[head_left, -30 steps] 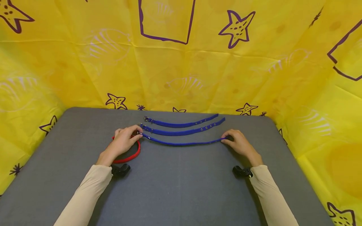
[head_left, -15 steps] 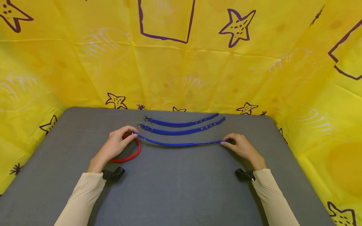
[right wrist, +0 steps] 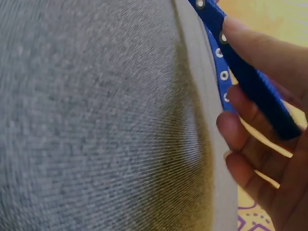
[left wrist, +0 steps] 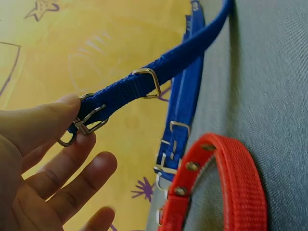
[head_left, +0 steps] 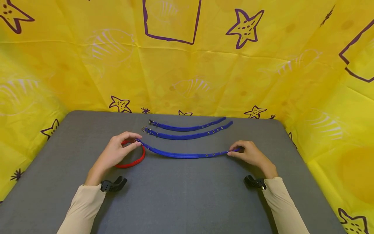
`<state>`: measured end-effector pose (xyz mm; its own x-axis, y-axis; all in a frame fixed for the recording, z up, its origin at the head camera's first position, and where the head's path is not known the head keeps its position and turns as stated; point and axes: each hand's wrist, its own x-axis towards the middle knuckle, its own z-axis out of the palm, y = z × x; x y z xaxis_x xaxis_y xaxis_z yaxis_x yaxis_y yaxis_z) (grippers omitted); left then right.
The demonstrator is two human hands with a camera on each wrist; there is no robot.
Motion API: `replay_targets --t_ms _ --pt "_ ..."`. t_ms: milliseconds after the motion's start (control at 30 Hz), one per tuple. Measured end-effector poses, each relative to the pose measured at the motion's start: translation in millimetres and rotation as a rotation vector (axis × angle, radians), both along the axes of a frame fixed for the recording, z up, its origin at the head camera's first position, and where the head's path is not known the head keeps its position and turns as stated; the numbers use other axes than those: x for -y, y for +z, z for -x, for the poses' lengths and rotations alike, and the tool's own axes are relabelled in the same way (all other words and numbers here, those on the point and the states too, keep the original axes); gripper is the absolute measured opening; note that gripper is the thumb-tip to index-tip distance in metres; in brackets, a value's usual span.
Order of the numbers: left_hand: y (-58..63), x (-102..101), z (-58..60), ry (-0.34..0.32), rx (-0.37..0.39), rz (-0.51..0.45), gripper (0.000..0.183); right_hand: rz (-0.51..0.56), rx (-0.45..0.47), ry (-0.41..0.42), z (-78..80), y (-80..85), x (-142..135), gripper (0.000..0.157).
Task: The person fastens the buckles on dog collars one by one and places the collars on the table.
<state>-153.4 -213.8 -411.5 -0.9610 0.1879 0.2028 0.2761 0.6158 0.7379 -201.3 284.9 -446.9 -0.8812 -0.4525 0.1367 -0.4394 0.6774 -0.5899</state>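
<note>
A blue collar stretches in a shallow sag between both hands, nearest to me of three blue collars. My left hand pinches its buckle end; the left wrist view shows the metal buckle between thumb and index finger, the other fingers loosely bent. My right hand pinches the other end near the eyelets, and the collar's tip sticks out past the thumb in the right wrist view. Below the left hand lies a red collar fastened in a loop, partly hidden by that hand.
Two more blue collars lie straight behind the held one, a farther collar and a nearer collar, buckles to the left. The grey table ends at a yellow patterned cloth at the back and sides.
Both hands have drawn slightly nearer to me, the left one also leftward, with the blue collar between them. Its flat face and eyelets now show more, and the middle collar's ring is uncovered.
</note>
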Motion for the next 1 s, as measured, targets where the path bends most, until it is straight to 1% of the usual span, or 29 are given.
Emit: replay_targets --t_ms 67,200,333,467,533,667,733,900,1000 --pt "2.1 -1 -2.5 -0.009 -0.01 -0.011 0.023 0.029 -0.001 -0.033 -2.4 2.6 1 0.011" --pt "5.2 -4 -5.4 -0.045 -0.024 -0.064 0.02 0.111 0.029 -0.095 -7.1 6.3 2 0.016" --pt "7.0 -8 -7.1 -0.062 -0.012 -0.09 0.02 0.181 0.054 -0.121 -9.4 8.0 4 0.018" --pt "7.9 -13 -8.3 -0.056 0.014 -0.097 0.021 0.243 0.061 -0.119 -10.9 9.2 7 0.019" --pt "8.0 -16 -8.3 -0.056 0.018 -0.113 0.022 0.286 0.064 -0.102 -11.3 9.2 9 0.019" --pt "6.9 -22 -7.6 -0.061 0.014 -0.16 0.023 0.379 0.075 -0.069 -11.9 8.4 14 0.018" --pt "6.2 -25 -7.7 -0.061 0.026 -0.192 0.024 0.428 0.083 -0.064 -11.6 7.4 17 0.018" --pt "7.2 -31 -10.1 -0.066 0.066 -0.265 0.025 0.512 0.055 -0.062 -12.5 6.8 24 0.02" --pt "10.0 -35 -12.3 -0.082 0.052 -0.275 0.024 0.533 0.02 -0.054 -15.1 9.0 30 0.019"
